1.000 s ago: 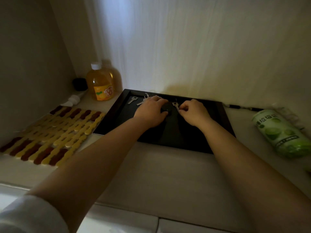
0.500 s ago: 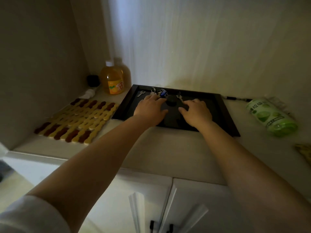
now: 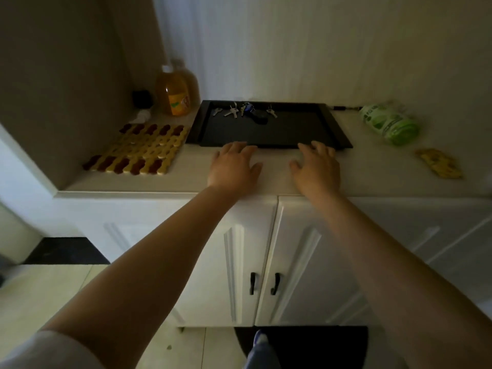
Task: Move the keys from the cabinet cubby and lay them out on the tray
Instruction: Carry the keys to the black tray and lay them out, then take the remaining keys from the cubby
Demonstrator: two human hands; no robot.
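keys (image 3: 246, 112) | in tray (image 3: 330, 123), far edge | left hand (image 3: 234, 166), right hand (image 3: 316, 169) grip apart, empty

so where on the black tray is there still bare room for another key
The black rectangular tray is bare across its near half and right side. Only the far-left strip is crowded, with the silver keys and dark fob.

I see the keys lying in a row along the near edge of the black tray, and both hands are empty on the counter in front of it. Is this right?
Not quite. In the head view the keys lie in a row along the far edge of the black tray, by the wall, not the near edge. The rest holds: the left hand and the right hand are empty on the counter in front of it.
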